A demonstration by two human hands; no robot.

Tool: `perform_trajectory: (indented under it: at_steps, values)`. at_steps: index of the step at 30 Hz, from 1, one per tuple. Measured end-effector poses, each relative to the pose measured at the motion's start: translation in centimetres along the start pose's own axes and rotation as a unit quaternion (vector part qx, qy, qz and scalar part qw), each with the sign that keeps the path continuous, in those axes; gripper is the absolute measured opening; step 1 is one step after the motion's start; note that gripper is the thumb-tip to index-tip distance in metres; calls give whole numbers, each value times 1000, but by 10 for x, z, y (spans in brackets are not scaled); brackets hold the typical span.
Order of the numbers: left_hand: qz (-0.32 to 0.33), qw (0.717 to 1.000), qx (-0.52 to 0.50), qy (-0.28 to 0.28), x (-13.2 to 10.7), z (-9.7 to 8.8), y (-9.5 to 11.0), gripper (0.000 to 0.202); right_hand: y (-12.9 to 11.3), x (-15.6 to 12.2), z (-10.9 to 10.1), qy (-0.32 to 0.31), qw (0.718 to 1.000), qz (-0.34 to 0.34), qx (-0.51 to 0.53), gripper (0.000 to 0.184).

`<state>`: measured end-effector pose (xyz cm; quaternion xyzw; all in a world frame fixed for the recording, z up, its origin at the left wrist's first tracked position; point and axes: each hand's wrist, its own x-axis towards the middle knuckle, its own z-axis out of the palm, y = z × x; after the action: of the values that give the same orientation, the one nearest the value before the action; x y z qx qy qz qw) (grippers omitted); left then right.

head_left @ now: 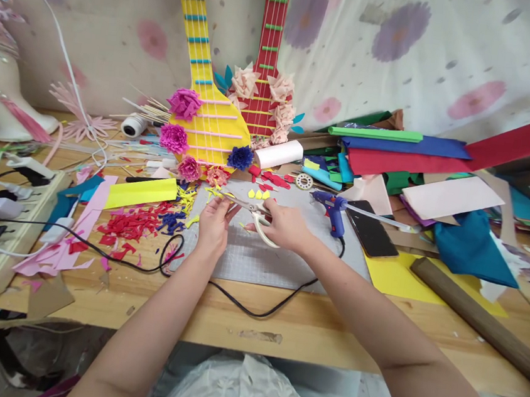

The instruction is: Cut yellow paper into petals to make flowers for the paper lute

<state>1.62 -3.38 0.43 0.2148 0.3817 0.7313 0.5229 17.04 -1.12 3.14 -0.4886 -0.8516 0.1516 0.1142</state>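
Observation:
My right hand [285, 226] is closed round the white handles of a pair of scissors [254, 213], blades pointing left. My left hand [214, 223] pinches a small yellow paper piece [221, 196] at the blade tips. Both hands hover over a grey cutting mat [259, 258]. Small yellow cut shapes [258, 193] and red scraps [274, 179] lie on the mat just beyond the scissors.
A blue glue gun [334, 212] and a black phone [370, 235] lie right of the mat. Its black cord [236, 296] loops across the wooden table. Two paper guitars [217, 111] lean at the back. Coloured paper sheets [416, 157] pile right; a power strip [2, 221] sits left.

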Motion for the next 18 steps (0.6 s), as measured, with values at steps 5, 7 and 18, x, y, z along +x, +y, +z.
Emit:
perform_trajectory:
  at_steps: [5, 7, 18]
  values:
    - [-6, 1000, -27, 1, 3, 0, -2, 21, -5, -2, -3, 33, 998, -1, -52, 45]
    - [-10, 999, -40, 4, 3, 1, -1, 21, -6, -3, -3, 29, 998, 1, -49, 47]
    - [-32, 997, -74, 15, -3, 6, 6, 21, -15, 0, -9, -41, 999, 11, 15, 50]
